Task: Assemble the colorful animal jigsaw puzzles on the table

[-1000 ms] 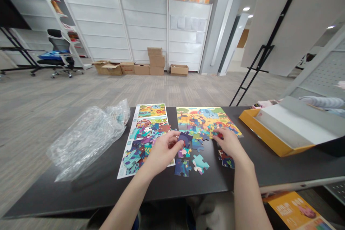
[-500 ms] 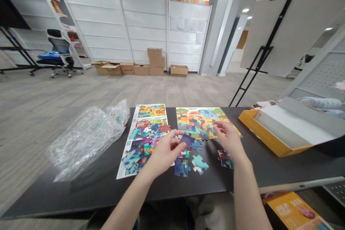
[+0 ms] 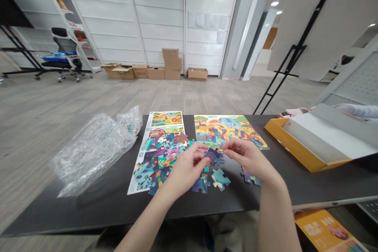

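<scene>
My left hand pinches a dark purple puzzle piece between thumb and fingers, above the table. Close to its right edge is my right hand, thumb and fingertips pressed together; I cannot make out what is between them. Below the hands lie a teal piece and a dark blue piece. Another dark piece is partly covered by my right wrist. A heap of mixed pieces covers much of the white picture sheet. Behind my right hand lies a colourful animal picture.
Crumpled clear plastic covers the left part of the black table. An open yellow box stands on the right. Below the table edge is an orange printed box. Cardboard boxes line the far shelving.
My right hand has moved left and its fingers have closed near the purple piece. My left hand, still holding that piece, has shifted slightly right. The camera view has tilted down slightly.
</scene>
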`<move>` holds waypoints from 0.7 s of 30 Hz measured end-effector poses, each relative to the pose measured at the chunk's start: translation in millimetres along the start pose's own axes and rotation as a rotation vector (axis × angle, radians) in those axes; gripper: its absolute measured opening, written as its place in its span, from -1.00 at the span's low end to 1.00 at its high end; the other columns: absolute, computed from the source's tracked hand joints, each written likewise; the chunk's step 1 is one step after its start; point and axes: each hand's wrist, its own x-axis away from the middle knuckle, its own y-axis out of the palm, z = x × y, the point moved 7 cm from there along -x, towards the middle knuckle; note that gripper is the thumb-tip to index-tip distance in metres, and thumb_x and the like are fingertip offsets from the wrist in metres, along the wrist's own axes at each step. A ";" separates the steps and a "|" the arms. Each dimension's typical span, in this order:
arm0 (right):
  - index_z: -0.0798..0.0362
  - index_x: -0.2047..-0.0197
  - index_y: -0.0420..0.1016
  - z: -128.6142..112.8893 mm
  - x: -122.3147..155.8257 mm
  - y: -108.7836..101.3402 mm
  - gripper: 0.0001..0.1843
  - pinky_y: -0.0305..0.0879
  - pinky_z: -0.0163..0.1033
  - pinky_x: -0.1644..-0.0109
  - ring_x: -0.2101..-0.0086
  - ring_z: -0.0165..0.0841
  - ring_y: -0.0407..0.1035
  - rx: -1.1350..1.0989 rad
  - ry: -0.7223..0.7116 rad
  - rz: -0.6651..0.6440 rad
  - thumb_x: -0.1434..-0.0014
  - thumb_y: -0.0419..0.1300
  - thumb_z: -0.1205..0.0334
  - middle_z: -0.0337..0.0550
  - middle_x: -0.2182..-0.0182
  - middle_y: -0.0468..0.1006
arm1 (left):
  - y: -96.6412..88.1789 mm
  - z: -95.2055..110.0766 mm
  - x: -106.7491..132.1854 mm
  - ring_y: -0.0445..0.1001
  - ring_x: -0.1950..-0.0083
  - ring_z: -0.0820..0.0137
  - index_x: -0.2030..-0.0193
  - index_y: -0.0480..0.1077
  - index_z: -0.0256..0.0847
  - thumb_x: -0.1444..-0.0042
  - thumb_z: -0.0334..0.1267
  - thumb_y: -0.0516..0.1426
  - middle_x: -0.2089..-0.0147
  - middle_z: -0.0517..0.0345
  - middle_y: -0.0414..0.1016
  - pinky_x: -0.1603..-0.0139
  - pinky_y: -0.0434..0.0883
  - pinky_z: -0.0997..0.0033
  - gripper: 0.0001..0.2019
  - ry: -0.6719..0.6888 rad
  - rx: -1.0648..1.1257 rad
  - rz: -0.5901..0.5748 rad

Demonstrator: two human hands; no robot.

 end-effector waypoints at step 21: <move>0.04 0.35 0.53 63.6 20.6 -59.4 -0.83 0.37 -0.25 0.38 0.43 -0.24 0.54 0.420 0.467 0.181 -0.01 0.32 0.13 -0.10 0.46 0.67 | -9.3 0.7 1.2 0.63 0.15 0.33 -0.05 0.35 -0.12 -0.25 -0.23 0.14 0.14 0.14 0.65 0.17 0.51 0.39 -0.75 0.041 0.012 0.056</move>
